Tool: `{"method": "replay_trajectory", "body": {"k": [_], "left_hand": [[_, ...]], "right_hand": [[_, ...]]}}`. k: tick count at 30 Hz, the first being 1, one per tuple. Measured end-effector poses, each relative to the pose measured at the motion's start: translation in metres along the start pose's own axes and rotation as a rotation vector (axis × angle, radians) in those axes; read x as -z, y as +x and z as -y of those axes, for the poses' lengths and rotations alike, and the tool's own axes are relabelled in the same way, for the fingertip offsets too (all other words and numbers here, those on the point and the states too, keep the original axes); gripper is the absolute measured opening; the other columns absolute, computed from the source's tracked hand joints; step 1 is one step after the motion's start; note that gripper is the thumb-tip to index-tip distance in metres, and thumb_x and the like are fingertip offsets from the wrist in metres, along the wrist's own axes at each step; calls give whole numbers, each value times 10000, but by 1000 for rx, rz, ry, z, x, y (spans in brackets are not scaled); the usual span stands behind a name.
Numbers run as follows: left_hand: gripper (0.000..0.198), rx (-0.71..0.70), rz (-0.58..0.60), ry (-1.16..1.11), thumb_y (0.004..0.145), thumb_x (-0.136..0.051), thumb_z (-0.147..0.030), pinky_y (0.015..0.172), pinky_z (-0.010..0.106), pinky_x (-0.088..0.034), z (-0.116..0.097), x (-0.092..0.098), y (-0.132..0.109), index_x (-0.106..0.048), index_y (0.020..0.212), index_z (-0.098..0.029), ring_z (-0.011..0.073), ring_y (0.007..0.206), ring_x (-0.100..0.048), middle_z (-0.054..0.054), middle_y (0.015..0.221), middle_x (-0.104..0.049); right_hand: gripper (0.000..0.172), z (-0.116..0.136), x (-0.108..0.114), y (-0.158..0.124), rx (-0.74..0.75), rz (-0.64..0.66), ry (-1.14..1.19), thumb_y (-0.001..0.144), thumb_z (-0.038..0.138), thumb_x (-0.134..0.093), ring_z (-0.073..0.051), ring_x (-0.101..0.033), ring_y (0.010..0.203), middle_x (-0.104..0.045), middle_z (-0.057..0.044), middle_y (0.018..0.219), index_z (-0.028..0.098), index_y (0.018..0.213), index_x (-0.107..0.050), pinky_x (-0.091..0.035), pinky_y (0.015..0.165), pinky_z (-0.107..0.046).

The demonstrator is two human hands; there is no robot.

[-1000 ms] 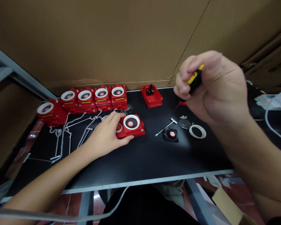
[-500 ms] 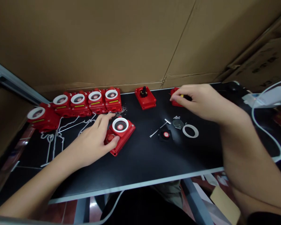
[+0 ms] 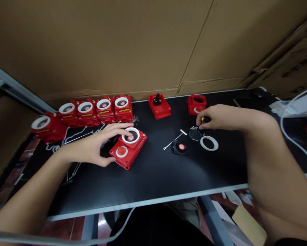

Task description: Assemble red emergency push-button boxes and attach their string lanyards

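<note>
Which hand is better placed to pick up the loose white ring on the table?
Right, probably. The right hand is just behind the ring, though its fingers hold a tool. The left hand holds the red box, farther off.

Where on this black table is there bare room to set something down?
Bare: the wide front strip of the table before the red box and the white ring. Crowded: the back-left row of red boxes with white wires, and small parts by the right hand.
</note>
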State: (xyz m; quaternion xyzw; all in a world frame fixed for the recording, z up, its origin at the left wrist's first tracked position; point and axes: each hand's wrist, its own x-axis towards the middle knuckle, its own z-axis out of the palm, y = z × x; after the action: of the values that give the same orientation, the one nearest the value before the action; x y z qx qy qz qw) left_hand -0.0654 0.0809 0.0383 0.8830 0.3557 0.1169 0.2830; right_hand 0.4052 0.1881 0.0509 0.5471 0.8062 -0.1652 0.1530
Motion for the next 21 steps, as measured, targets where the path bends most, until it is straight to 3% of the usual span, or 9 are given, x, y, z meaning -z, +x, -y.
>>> {"method": "replay_trajectory", "body": {"k": [2,5,9,12,14,17,21], "left_hand": [[658,13,-12,-13,885,-878,-315,1376,551,-432,-6,-4,4,-664,1507,-335,377,1643,-510,124,1764,-501],[675,82,-87,15,826,-979,-515,1323,544,-485,-17,-12,6,-685,1392,-294,366,1492,-602,136,1585,-563],[782,193,-220,134,838,-942,-660,1204,566,-571,-31,-27,7,-598,1422,-271,360,1338,-654,140,1462,-523],[826,246,-218,165,858,-890,-730,1142,604,-607,-37,-35,6,-557,1458,-269,402,1345,-664,167,1509,-490],[715,211,-208,157,946,-822,-641,1230,612,-554,-38,-36,5,-529,1478,-264,427,1516,-573,195,1631,-439],[532,98,-186,133,1012,-727,-412,1359,577,-431,-36,-32,5,-523,1479,-259,392,1675,-425,192,1775,-361],[458,36,-195,109,1051,-722,-392,1355,524,-442,-32,-30,7,-559,1459,-261,345,1602,-526,177,1741,-461]], "right_hand": [[208,2,-3,3,10,4,-10,978,295,-693,-234,-752,976,-836,-69,1113,208,1087,-848,-537,863,-351],[172,6,-6,8,25,-5,-37,963,257,-705,-215,-733,905,-829,-68,1043,196,1047,-843,-508,801,-330],[154,14,-4,7,20,-47,-43,944,192,-686,-197,-713,842,-816,-62,987,186,1008,-826,-490,770,-319],[125,21,2,-2,35,-111,-20,934,196,-671,-210,-712,829,-806,-71,946,183,940,-796,-495,768,-329],[112,25,4,-8,59,-195,7,934,239,-671,-221,-700,801,-793,-78,905,193,918,-771,-492,754,-343],[131,32,4,-17,134,-340,89,934,314,-653,-213,-676,752,-784,-68,909,216,954,-737,-483,720,-346],[128,53,-5,-20,405,-470,236,921,319,-639,-188,-672,757,-768,-46,913,219,956,-711,-481,710,-317]]}}
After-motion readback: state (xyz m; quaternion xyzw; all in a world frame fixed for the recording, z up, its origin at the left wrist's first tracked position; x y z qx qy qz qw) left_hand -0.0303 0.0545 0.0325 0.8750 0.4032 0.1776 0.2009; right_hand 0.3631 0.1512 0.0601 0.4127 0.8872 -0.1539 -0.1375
